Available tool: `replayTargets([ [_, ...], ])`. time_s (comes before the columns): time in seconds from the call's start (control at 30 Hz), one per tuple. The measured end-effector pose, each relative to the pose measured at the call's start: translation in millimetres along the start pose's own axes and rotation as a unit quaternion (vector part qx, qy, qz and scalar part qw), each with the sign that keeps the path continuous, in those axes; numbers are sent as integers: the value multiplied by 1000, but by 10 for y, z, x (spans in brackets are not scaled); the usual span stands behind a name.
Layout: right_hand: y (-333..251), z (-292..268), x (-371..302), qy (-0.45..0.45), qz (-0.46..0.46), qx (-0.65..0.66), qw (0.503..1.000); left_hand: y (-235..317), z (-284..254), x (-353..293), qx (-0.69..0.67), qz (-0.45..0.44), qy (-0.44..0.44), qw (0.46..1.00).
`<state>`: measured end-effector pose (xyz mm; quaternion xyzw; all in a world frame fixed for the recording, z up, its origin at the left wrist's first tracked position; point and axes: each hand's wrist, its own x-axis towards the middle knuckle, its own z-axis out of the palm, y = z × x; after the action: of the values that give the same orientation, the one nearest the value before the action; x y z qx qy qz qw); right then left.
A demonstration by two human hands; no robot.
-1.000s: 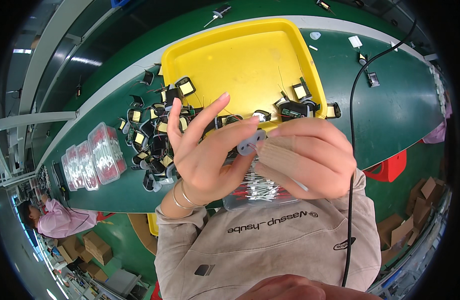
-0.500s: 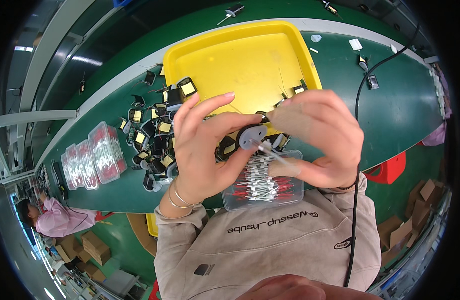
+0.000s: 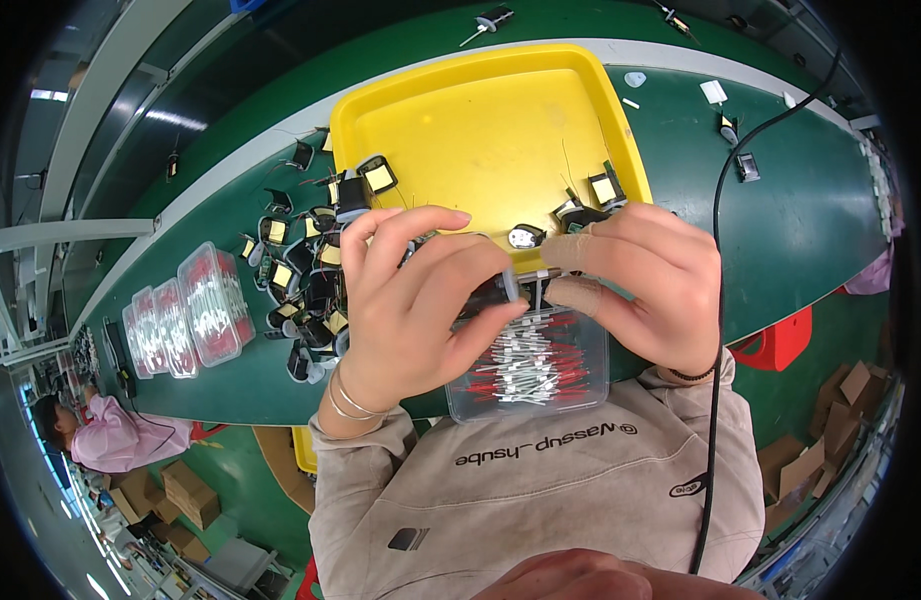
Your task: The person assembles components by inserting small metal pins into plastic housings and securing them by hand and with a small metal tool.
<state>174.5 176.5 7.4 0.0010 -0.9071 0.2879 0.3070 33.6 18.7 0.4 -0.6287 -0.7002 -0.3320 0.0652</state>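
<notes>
My left hand [image 3: 410, 310] is closed around a small black cylindrical part with a grey end disc [image 3: 508, 287], thumb below and fingers above. The part is tilted so that its disc faces right. Close beside it, my right hand [image 3: 650, 285] is pinched, tape wrapped on its thumb and index fingertips. Something thin and pale shows at those fingertips, too small to make out. Below both hands sits a clear plastic box [image 3: 460, 408] of white and red wire leads [image 3: 525, 365].
A yellow tray [image 3: 470, 120] lies beyond my hands, with several black parts at its near right. More black parts with yellow labels [image 3: 280, 275] are heaped at left. Further left stand clear boxes of leads [image 3: 215, 310]. A black cable [image 3: 718, 230] hangs at right.
The part in my left hand has turned from showing its grey disc face to showing its side. My right fingers have come nearer together, and the blurred pale strand between the hands no longer shows.
</notes>
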Motion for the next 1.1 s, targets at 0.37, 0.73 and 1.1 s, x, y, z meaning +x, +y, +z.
replayTargets([
  [0.37, 29, 44, -8, -9, 10, 14, 1000, -25, 74, -31, -78, -16, 27, 996],
  [0.73, -41, 228, -51, 136, -191, -40, 971, 105, 175, -184, -272, -60, 170, 945],
  [1.1, -230, 230, -108, 99, -81, 31, 991, 136, 92, -176, -407, -154, 85, 896],
])
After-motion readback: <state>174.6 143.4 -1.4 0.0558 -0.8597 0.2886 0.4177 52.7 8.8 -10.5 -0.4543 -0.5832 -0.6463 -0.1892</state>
